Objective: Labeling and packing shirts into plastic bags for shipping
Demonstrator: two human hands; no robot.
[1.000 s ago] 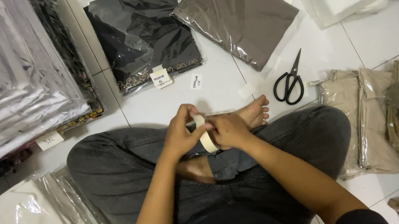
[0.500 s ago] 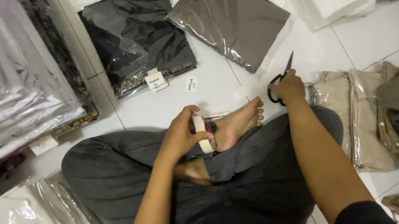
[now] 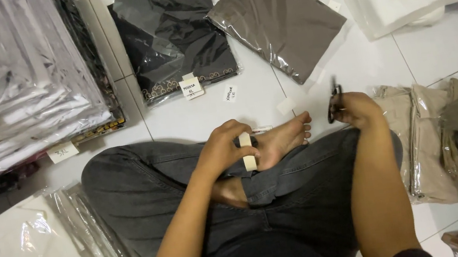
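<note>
White floor tiles (image 3: pixel 214 112) carry bagged garments around a person sitting cross-legged. At centre, the left hand (image 3: pixel 221 151) grips a roll of tape (image 3: pixel 247 151) over the bare foot (image 3: pixel 282 138). Further right, the right hand (image 3: pixel 356 110) is closed around black scissors (image 3: pixel 334 103) beside the knee.

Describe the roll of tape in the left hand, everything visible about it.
The roll of tape is a pale cream ring, like paper masking tape, seen nearly edge-on and standing upright. The left hand holds it, fingers curled over its top and left side, so only a narrow band shows. It hangs just above the crossed legs in dark grey jeans, close beside the bare foot; whether it touches the foot cannot be told. No loose end is visible.
</note>
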